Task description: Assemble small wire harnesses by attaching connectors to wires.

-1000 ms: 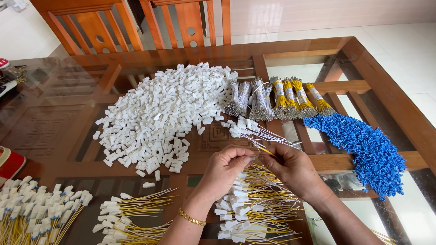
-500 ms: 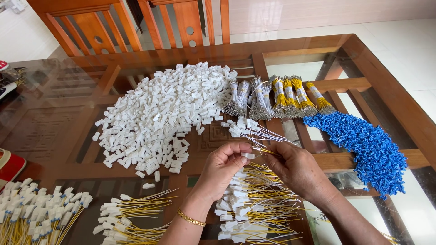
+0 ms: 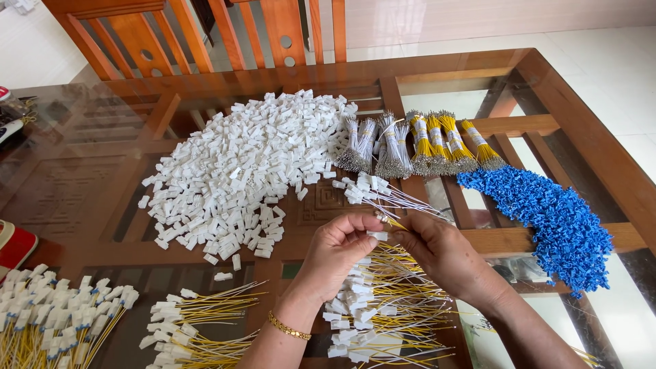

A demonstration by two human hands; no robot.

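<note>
My left hand (image 3: 336,256) pinches a small white plastic connector (image 3: 376,235) between thumb and fingers. My right hand (image 3: 441,254) holds a thin yellow wire (image 3: 395,223) with its metal tip right at the connector. Both hands hover over a loose heap of yellow wires with white connectors (image 3: 374,318). Just beyond my fingers lies a small bunch of white-wired connectors (image 3: 372,190). A big pile of loose white connectors (image 3: 246,171) spreads to the left of my hands.
Bundles of grey and yellow wires (image 3: 417,143) lie at the back. A heap of blue connectors (image 3: 550,219) sits at the right. More finished yellow wires (image 3: 55,311) lie at the lower left. The glass tabletop has a wooden frame (image 3: 601,147), with wooden chairs (image 3: 205,34) behind.
My hands have stayed together over the heap, with small finger movements as the wire tip meets the connector. The piles have not moved.
</note>
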